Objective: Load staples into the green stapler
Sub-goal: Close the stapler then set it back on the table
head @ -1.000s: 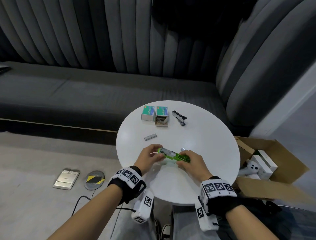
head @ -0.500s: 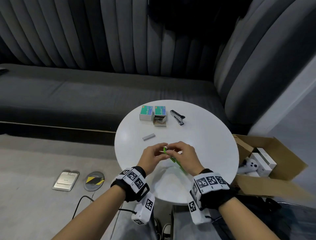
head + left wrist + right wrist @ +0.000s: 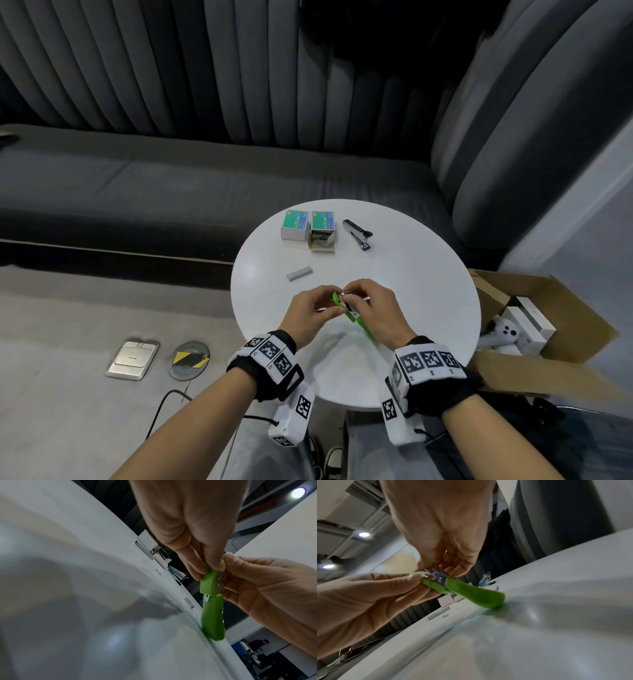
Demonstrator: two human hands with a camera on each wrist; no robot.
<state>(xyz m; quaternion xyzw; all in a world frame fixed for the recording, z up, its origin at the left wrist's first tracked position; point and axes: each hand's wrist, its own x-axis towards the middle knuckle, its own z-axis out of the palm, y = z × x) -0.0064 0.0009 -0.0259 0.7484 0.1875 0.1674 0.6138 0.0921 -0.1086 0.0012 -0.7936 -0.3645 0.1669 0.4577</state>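
Green plastic, small and curved — the green stapler (image 3: 356,317) is pinched at its raised front end by my left hand (image 3: 310,313), thumb and fingertips closed on the top shell, while my right hand (image 3: 375,313) curls its fingers round the shiny metal magazine (image 3: 436,576) there. Its rear heel rests on the round white table (image 3: 428,274), so the long axis slopes down from the grip toward me. Beyond the stapler, well apart, lies a loose grey strip of staples (image 3: 299,274) — nearer my left hand, I judge. Farther beyond it stand two teal staple boxes (image 3: 307,229), one open, with a black-and-chrome stapler (image 3: 357,234) beside them. Nothing blocks the reach.
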